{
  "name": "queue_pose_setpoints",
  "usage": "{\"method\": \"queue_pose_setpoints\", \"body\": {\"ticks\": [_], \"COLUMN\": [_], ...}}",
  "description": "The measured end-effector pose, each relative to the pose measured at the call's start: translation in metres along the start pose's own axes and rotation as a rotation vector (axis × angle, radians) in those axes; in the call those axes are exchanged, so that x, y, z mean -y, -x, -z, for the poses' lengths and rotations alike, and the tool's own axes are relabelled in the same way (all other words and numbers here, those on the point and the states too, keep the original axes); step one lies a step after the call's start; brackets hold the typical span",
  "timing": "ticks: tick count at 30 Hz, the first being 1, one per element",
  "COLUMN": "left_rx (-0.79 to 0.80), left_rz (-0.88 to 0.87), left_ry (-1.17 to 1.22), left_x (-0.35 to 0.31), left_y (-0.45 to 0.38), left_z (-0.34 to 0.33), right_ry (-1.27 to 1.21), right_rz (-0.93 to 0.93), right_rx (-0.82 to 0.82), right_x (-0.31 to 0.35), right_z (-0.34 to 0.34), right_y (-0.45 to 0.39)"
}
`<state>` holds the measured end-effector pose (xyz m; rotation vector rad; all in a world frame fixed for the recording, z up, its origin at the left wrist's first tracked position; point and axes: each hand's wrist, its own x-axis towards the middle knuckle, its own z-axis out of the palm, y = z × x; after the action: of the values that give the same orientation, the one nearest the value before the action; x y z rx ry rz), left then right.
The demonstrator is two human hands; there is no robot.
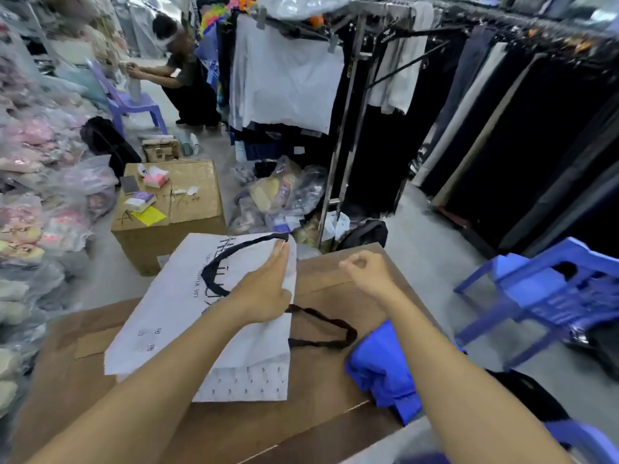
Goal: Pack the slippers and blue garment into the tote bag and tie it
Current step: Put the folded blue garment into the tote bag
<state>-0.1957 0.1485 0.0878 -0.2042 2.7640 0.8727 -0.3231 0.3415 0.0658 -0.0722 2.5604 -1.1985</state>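
Observation:
A white tote bag with black handles lies flat on a cardboard box in front of me. My left hand grips the bag's open right edge near the upper handle, lifting that side. The lower black handle loops out onto the cardboard. My right hand hovers just right of the bag's mouth, fingers loosely curled, holding nothing. The folded blue garment lies on the box's right side, partly under my right forearm. I see no slippers near the bag.
A second cardboard box with tissue packs and papers stands ahead. Bagged goods pile up along the left. A clothes rack stands ahead right. A blue plastic chair is at right. A person crouches far back.

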Motion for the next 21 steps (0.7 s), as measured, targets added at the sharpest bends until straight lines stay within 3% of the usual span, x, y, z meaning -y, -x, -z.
{"method": "queue_pose_setpoints", "body": {"ticks": [2,4,6,8,12,14,21], "left_rx": [-0.035,-0.026,-0.002,-0.005,-0.009,-0.011,0.006], "left_rz": [0.074,0.103,0.098,0.113,0.142,0.138,0.136], "left_ry": [-0.004,0.009,0.015,0.023,0.035,0.026,0.012], "left_x": [0.011,0.013,0.005,0.0,0.002,0.004,0.008], "left_y": [-0.003,-0.006,-0.013,-0.019,-0.023,-0.021,-0.009], "left_z": [-0.002,-0.008,-0.016,-0.022,-0.022,-0.022,-0.016], "right_ry": [0.129,0.246,0.273,0.306,0.277,0.132,-0.178], "right_rz": [-0.111,-0.341,-0.58,-0.706,-0.696,-0.721,-0.478], "right_rx": [-0.185,-0.278,-0.291,-0.207,0.009,-0.005,-0.12], "right_x": [-0.021,-0.055,-0.098,-0.13,-0.154,-0.153,-0.131], "right_z": [0.016,0.032,0.048,0.053,0.037,0.023,-0.015], "right_y": [-0.002,0.009,0.024,0.034,0.042,0.047,0.038]}}
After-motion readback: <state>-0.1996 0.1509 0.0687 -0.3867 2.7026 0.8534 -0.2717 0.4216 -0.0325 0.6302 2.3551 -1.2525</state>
